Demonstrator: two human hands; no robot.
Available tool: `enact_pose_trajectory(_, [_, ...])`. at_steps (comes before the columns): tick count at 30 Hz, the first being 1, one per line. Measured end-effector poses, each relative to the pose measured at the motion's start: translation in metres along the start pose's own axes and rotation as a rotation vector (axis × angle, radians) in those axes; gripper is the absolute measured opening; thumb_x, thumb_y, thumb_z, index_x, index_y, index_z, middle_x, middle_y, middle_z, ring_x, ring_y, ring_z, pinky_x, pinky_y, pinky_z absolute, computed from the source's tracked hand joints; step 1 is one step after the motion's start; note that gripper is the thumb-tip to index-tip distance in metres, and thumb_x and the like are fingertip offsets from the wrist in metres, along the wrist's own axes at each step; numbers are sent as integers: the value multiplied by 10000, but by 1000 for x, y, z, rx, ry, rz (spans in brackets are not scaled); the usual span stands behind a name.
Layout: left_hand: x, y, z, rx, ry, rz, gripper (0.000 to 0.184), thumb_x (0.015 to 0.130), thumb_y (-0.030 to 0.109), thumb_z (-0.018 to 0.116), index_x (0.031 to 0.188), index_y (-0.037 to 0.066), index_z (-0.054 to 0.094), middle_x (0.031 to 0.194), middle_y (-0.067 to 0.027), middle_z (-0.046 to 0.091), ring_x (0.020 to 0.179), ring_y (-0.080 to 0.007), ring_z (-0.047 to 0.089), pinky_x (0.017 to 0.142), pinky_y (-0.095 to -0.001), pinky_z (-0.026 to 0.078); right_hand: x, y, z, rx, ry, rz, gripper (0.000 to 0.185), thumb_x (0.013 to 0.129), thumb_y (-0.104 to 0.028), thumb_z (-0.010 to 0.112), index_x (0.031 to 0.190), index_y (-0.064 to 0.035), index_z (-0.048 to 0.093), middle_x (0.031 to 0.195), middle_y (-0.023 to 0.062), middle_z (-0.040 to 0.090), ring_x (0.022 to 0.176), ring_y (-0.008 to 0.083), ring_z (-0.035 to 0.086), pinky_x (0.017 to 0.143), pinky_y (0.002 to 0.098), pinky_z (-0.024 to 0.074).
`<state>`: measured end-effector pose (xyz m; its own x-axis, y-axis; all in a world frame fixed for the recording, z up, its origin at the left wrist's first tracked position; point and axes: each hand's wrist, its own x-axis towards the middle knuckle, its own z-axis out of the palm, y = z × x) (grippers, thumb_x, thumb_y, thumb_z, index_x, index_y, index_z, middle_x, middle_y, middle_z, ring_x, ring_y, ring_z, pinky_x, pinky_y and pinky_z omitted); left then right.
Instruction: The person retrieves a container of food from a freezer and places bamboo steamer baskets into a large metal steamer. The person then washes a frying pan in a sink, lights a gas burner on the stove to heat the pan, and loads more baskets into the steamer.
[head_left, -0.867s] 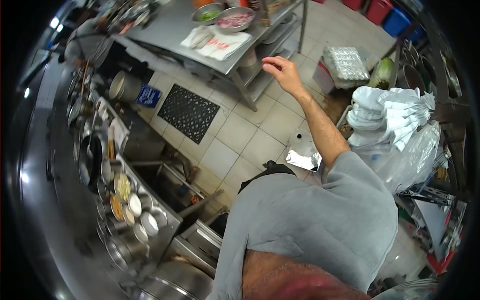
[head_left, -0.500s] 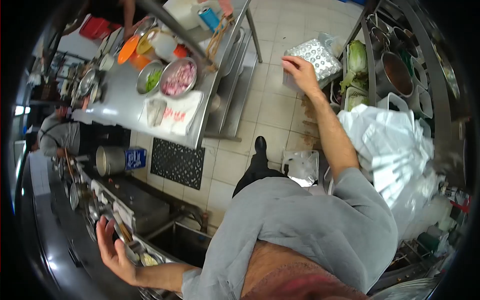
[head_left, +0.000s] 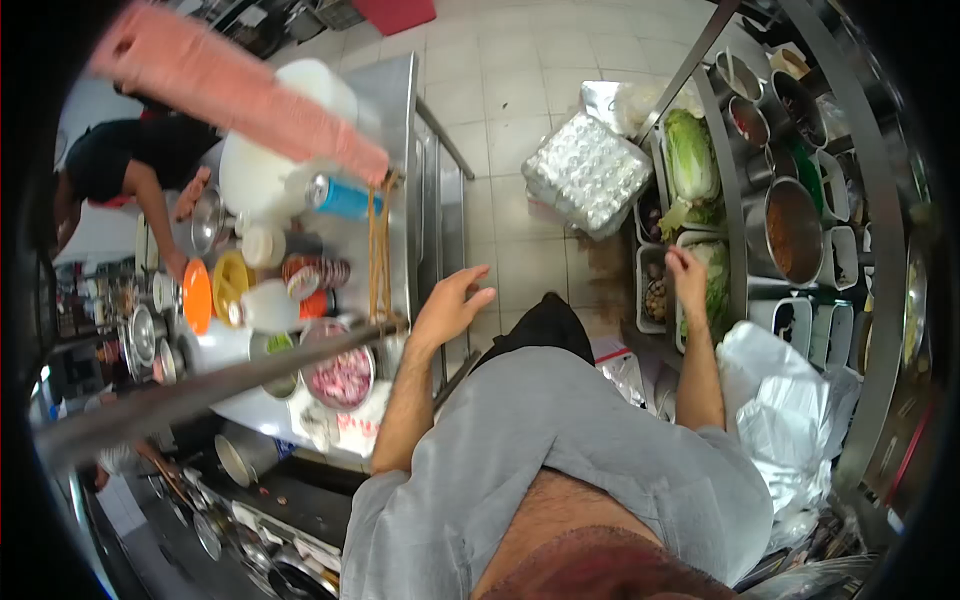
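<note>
My left hand [head_left: 453,305] is held in the air at the right edge of the steel table [head_left: 395,95], fingers apart and nothing in it. To its left stand a bowl of chopped pink-and-white pieces [head_left: 340,378] and some hanging brown string [head_left: 379,255]. On the other side, my right hand [head_left: 686,272] hovers over the crates of leafy vegetables; its fingers look slightly curled and loose, with nothing seen in them. A cabbage [head_left: 692,160] lies in the crate beyond that hand.
Foil-covered trays [head_left: 588,172] are stacked on the tiled floor ahead. At right, a metal rack holds a pot of brown food [head_left: 795,230] and white plastic bags [head_left: 775,400]. A metal bar [head_left: 230,375] crosses the table at left. Another person [head_left: 135,165] is behind the table.
The view has moved forward along the table and rack. My left hand has come from the stove side to the table's edge. My right hand has shifted from near the foil trays to above the crates.
</note>
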<state>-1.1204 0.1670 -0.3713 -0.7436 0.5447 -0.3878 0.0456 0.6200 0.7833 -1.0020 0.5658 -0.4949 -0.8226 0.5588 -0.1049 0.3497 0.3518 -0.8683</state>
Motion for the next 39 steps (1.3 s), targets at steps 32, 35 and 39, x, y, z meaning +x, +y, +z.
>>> enact_pose_trajectory(32, [626, -248, -160, 230, -91, -596, 278, 707, 233, 594, 851, 4, 657, 769, -216, 636, 659, -293, 629, 644, -407, 501, 654, -406, 173, -298, -328, -474, 168, 794, -39, 629, 945, 30, 606, 831, 108, 610, 714, 183, 572, 663, 270, 456])
enact_pose_trajectory(35, [610, -250, -183, 88, -107, -746, 284, 746, 237, 551, 872, 7, 660, 756, -200, 636, 600, -269, 625, 632, -384, 500, 710, -436, 202, -309, -383, -499, 152, 798, -33, 620, 939, 21, 609, 840, 119, 609, 738, 216, 589, 672, 287, 467])
enact_pose_trajectory(39, [607, -258, -214, -55, -141, -1018, 314, 775, 278, 558, 876, -3, 655, 728, -167, 631, 532, -240, 609, 599, -367, 493, 767, -405, 233, -282, -425, -357, 179, 805, -75, 622, 958, 17, 615, 812, 110, 610, 728, 177, 583, 656, 279, 462])
